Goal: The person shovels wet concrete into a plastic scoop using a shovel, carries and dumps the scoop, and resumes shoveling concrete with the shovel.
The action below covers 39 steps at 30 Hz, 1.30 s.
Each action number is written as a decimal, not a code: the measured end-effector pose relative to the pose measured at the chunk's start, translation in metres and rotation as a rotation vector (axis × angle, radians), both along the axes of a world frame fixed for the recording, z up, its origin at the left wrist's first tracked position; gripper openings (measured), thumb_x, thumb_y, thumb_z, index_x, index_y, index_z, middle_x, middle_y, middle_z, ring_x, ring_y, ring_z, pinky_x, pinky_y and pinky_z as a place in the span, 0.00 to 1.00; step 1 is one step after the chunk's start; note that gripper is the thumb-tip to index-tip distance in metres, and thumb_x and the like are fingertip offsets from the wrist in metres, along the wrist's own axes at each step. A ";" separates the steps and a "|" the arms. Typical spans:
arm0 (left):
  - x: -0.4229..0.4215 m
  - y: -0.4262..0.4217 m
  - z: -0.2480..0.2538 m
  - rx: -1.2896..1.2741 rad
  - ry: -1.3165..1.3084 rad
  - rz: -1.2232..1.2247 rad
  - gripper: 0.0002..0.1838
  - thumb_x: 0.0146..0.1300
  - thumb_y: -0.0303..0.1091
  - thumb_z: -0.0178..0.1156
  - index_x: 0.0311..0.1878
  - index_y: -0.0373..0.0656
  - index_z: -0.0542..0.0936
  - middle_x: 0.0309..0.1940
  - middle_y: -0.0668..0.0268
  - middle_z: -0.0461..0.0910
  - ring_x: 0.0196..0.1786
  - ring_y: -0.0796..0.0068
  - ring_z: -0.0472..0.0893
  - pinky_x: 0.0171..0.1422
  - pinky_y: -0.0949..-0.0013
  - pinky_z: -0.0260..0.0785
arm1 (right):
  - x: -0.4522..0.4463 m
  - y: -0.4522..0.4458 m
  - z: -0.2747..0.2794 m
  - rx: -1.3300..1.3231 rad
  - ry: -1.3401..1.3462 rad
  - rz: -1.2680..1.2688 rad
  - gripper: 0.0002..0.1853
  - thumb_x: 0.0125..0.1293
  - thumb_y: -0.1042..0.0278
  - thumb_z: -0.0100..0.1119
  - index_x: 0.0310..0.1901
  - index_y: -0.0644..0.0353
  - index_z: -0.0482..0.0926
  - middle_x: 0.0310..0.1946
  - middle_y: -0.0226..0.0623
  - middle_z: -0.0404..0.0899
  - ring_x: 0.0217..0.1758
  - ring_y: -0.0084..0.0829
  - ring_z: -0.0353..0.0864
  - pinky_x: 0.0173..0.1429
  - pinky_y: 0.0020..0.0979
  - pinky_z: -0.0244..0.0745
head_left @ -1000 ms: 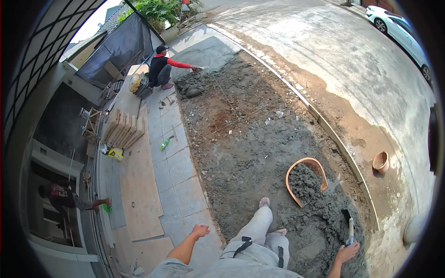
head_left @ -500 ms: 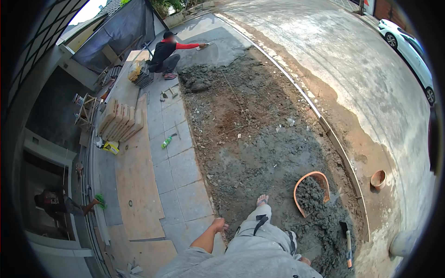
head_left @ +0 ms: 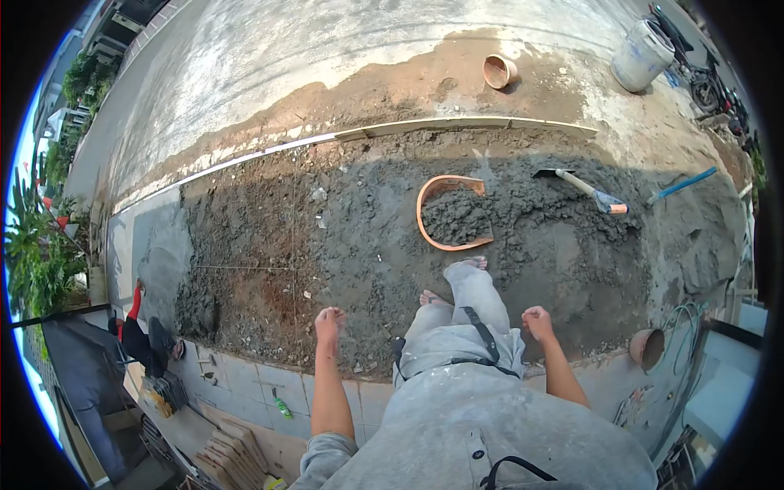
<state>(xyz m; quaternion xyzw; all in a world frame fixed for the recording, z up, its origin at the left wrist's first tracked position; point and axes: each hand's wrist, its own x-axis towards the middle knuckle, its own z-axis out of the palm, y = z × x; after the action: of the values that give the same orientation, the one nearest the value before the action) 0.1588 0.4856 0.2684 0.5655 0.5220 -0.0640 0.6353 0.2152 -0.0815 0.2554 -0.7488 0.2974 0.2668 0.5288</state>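
Note:
My left hand (head_left: 329, 323) hangs over the rough ground with its fingers curled in and nothing seen in them. To the other side of my legs, my right hand (head_left: 537, 324) is also loosely closed above the wet concrete (head_left: 563, 286), holding nothing I can see. Ahead of my bare feet, an orange bucket-like tub (head_left: 422, 214) lies on its side with grey concrete mix (head_left: 457, 216) in its mouth. On the heap beyond my right hand rests a tool with a dark blade and a pale handle (head_left: 578, 183). Neither hand touches any of these.
A long form board (head_left: 465, 124) edges the concrete along the road. A round orange bucket (head_left: 499, 72) and a whitish drum (head_left: 643, 57) stand beyond it. A blue-handled tool (head_left: 684, 184) lies at right. At far left a co-worker (head_left: 147, 339) crouches, reaching onto the smooth concrete.
My view has swung to the right and down. My right hand has come into view, and the tub now appears straight ahead. My left hand stays curled, now farther out from my body.

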 end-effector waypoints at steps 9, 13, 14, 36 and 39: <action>0.158 -0.041 -0.052 0.032 0.182 -0.727 0.13 0.63 0.32 0.54 0.48 0.35 0.75 0.36 0.60 0.82 0.39 0.71 0.82 0.38 0.71 0.73 | 0.015 -0.011 -0.107 0.015 0.086 -0.508 0.04 0.62 0.71 0.54 0.33 0.61 0.77 0.24 0.33 0.79 0.24 0.24 0.79 0.28 0.25 0.73; 0.260 -0.058 -0.158 0.159 0.168 -0.993 0.12 0.63 0.32 0.54 0.45 0.34 0.77 0.33 0.58 0.83 0.37 0.70 0.83 0.44 0.69 0.74 | 0.108 0.021 -0.178 0.195 0.119 -0.648 0.07 0.62 0.69 0.56 0.37 0.64 0.77 0.28 0.37 0.79 0.29 0.28 0.80 0.35 0.28 0.77; 0.283 -0.066 -0.186 0.161 0.181 -1.014 0.12 0.63 0.32 0.54 0.45 0.34 0.77 0.33 0.58 0.83 0.37 0.70 0.83 0.44 0.69 0.74 | 0.126 0.028 -0.202 0.199 0.130 -0.669 0.07 0.62 0.69 0.56 0.37 0.64 0.77 0.28 0.37 0.79 0.29 0.28 0.80 0.35 0.28 0.77; 0.630 -0.294 -0.723 -0.147 0.539 -1.780 0.37 0.68 0.57 0.31 0.42 0.30 0.79 0.33 0.52 0.79 0.36 0.55 0.79 0.48 0.57 0.69 | 0.190 0.177 -0.639 0.622 0.147 -1.692 0.30 0.65 0.27 0.40 0.22 0.49 0.61 0.14 0.20 0.51 0.15 0.18 0.50 0.22 0.22 0.49; 0.605 -0.298 -0.703 0.267 0.340 -1.930 0.40 0.66 0.61 0.30 0.44 0.30 0.79 0.41 0.43 0.79 0.49 0.49 0.78 0.59 0.57 0.64 | 0.199 0.187 -0.639 0.463 0.181 -1.644 0.33 0.64 0.25 0.37 0.21 0.50 0.60 0.13 0.20 0.51 0.14 0.19 0.50 0.20 0.24 0.47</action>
<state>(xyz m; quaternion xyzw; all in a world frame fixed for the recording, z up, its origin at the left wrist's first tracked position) 0.7642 0.1874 -0.4350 0.7987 -0.0759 -0.5756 0.1582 0.4147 0.1058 -0.3836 -0.1446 0.7245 -0.0885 0.6681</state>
